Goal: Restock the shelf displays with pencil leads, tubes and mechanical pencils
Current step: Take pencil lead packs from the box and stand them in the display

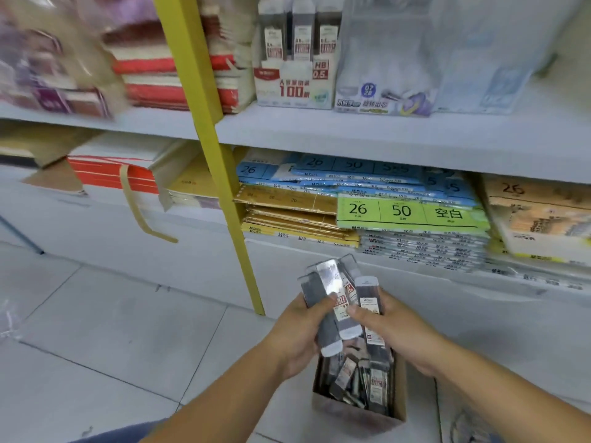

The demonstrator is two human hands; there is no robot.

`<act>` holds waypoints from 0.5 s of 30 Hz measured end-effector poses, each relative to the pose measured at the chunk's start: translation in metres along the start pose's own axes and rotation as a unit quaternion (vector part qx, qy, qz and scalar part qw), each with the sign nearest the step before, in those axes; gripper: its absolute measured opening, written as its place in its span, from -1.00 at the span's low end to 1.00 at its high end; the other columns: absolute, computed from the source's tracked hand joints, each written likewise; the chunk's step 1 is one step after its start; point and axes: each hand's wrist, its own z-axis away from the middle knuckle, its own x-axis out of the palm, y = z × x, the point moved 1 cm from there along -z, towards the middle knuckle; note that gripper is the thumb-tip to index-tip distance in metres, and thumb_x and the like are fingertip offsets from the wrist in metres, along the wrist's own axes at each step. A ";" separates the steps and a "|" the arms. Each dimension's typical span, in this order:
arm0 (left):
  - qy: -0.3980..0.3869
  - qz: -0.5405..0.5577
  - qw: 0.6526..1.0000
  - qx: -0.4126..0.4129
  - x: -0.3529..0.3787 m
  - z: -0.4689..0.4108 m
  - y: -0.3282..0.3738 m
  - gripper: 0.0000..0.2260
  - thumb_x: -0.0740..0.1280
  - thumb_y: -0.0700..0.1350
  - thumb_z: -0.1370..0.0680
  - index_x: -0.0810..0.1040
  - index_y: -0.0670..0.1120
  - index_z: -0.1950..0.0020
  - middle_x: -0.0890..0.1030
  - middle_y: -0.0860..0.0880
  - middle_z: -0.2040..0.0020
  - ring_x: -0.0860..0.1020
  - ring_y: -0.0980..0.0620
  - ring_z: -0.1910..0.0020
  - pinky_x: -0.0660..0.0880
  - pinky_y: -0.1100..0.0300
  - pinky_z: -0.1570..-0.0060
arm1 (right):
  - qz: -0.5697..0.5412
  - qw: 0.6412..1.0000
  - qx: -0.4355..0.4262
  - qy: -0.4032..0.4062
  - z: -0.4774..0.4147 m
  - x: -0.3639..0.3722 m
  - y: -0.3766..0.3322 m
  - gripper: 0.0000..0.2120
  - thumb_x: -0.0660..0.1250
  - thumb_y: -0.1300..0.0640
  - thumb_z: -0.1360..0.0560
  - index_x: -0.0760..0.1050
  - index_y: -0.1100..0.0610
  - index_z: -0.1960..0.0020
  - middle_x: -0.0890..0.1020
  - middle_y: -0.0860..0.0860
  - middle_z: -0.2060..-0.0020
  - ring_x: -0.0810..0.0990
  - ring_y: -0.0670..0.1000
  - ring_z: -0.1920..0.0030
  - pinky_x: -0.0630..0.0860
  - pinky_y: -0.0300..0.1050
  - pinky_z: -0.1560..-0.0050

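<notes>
Cardboard box (358, 414) stands open on the grey floor tiles (112, 314), partly filled with loose dark packets lying at mixed angles. Directly above it both hands hold a fanned bundle of lead cases (332, 289), tops pointing up toward the shelving. The left hand (297, 334) grips most of the bundle, fingers curled behind and thumb pressed across the front. The right hand (393, 334) pinches the right-most case (367, 302) between thumb and fingers, this case touching the rest of the bundle. On the upper shelf (383, 135) sits a white display carton (294, 84) marked "HB 0.5" and "100", with matching cases upright inside. A yellow upright (220, 174) crosses the shelving. Blue packs (351, 177) and a green pack (409, 212) are stacked on the lower level.
</notes>
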 end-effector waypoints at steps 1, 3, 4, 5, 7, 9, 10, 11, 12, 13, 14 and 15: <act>0.006 -0.011 1.000 0.012 0.004 0.004 0.011 -0.78 0.33 -0.09 -0.62 0.55 -0.07 -0.25 0.71 -0.12 -0.11 0.69 -0.14 -0.06 0.66 -0.06 0.05 | 0.009 1.000 -0.017 0.000 0.003 0.000 -0.013 -0.78 0.34 -0.03 -0.54 0.47 -0.23 -0.16 0.67 -0.29 0.03 0.67 -0.22 0.06 0.54 -0.35 0.16; 0.006 -0.031 0.999 0.038 0.013 0.012 0.035 -0.78 0.33 -0.08 -0.63 0.54 -0.04 -0.26 0.72 -0.12 -0.10 0.71 -0.10 0.00 0.64 0.04 0.17 | 0.023 0.998 -0.053 0.013 0.007 -0.001 -0.040 -0.77 0.37 0.01 -0.53 0.48 -0.23 -0.14 0.67 -0.29 0.04 0.66 -0.22 0.06 0.57 -0.28 0.12; 0.000 -0.038 0.998 0.050 0.018 0.017 0.049 -0.78 0.32 -0.08 -0.63 0.54 -0.02 -0.27 0.72 -0.12 -0.10 0.71 -0.07 0.04 0.62 0.08 0.22 | 0.027 0.997 -0.071 0.022 0.009 -0.002 -0.054 -0.77 0.38 0.02 -0.52 0.49 -0.22 -0.13 0.68 -0.29 0.05 0.67 -0.21 0.07 0.58 -0.25 0.11; -0.007 -0.044 0.997 0.060 0.022 0.022 0.063 -0.78 0.32 -0.07 -0.63 0.54 0.01 -0.27 0.71 -0.11 -0.11 0.71 -0.05 0.05 0.61 0.09 0.22 | 0.027 0.996 -0.087 0.025 0.010 -0.004 -0.068 -0.77 0.39 0.03 -0.51 0.50 -0.20 -0.12 0.68 -0.26 0.07 0.67 -0.19 0.09 0.59 -0.20 0.12; -0.020 -0.052 0.996 0.076 0.030 0.031 0.091 -0.78 0.35 -0.02 -0.61 0.57 0.06 -0.25 0.71 -0.10 -0.13 0.70 -0.06 0.01 0.62 0.04 0.14 | 0.027 0.993 -0.115 0.016 0.013 -0.005 -0.097 -0.80 0.40 0.02 -0.50 0.52 -0.21 -0.09 0.70 -0.17 0.09 0.70 -0.09 0.14 0.60 -0.12 0.22; -0.033 -0.063 0.992 0.099 0.036 0.037 0.116 -0.71 0.40 0.03 -0.55 0.59 0.06 -0.26 0.70 -0.10 -0.15 0.69 -0.10 -0.08 0.61 0.01 0.06 | 0.030 0.990 -0.139 0.005 0.014 -0.005 -0.126 -0.82 0.41 0.00 -0.50 0.52 -0.23 -0.05 0.71 -0.12 0.11 0.70 -0.06 0.17 0.58 -0.16 0.28; -0.033 -0.065 0.991 0.113 0.039 0.039 0.128 -0.66 0.42 0.04 -0.52 0.59 0.04 -0.28 0.70 -0.10 -0.15 0.68 -0.11 -0.10 0.61 0.02 0.06 | 0.036 0.987 -0.154 0.007 0.013 -0.005 -0.140 -0.81 0.41 -0.01 -0.50 0.52 -0.22 -0.06 0.71 -0.15 0.09 0.69 -0.10 0.15 0.56 -0.22 0.25; -0.031 -0.066 0.989 0.127 0.041 0.039 0.139 -0.63 0.43 0.04 -0.50 0.58 0.02 -0.29 0.70 -0.10 -0.15 0.68 -0.11 -0.09 0.61 0.03 0.07 | 0.049 0.984 -0.171 0.010 0.011 -0.005 -0.152 -0.80 0.40 -0.02 -0.50 0.51 -0.21 -0.09 0.69 -0.22 0.08 0.68 -0.19 0.12 0.53 -0.33 0.20; -0.030 -0.067 0.988 0.137 0.043 0.039 0.148 -0.62 0.43 0.04 -0.49 0.58 0.01 -0.30 0.70 -0.11 -0.15 0.68 -0.11 -0.09 0.62 0.03 0.06 | 0.063 0.980 -0.186 0.011 0.009 -0.005 -0.162 -0.79 0.39 -0.02 -0.50 0.50 -0.21 -0.11 0.68 -0.29 0.08 0.65 -0.27 0.11 0.48 -0.44 0.22; -0.029 -0.067 0.987 0.144 0.043 0.037 0.154 -0.62 0.43 0.03 -0.50 0.57 0.00 -0.31 0.70 -0.11 -0.15 0.68 -0.11 -0.11 0.62 0.01 0.01 | 0.074 0.978 -0.196 0.012 0.007 -0.005 -0.169 -0.79 0.39 -0.03 -0.50 0.49 -0.21 -0.11 0.66 -0.35 0.09 0.63 -0.32 0.12 0.44 -0.51 0.26; -0.027 -0.064 0.987 0.147 0.042 0.035 0.158 -0.62 0.43 0.01 -0.51 0.57 -0.02 -0.31 0.69 -0.12 -0.17 0.67 -0.12 -0.13 0.61 -0.03 -0.07 | 0.080 0.976 -0.202 0.015 0.004 -0.005 -0.173 -0.79 0.39 -0.03 -0.50 0.49 -0.22 -0.10 0.65 -0.38 0.11 0.62 -0.34 0.13 0.41 -0.54 0.28; -0.026 -0.059 0.987 0.149 0.039 0.033 0.159 -0.61 0.45 0.00 -0.50 0.58 -0.04 -0.31 0.69 -0.14 -0.18 0.66 -0.14 -0.15 0.59 -0.07 -0.15 | 0.081 0.975 -0.208 0.018 0.001 -0.004 -0.173 -0.80 0.40 -0.02 -0.49 0.49 -0.22 -0.09 0.64 -0.39 0.12 0.61 -0.35 0.13 0.40 -0.55 0.29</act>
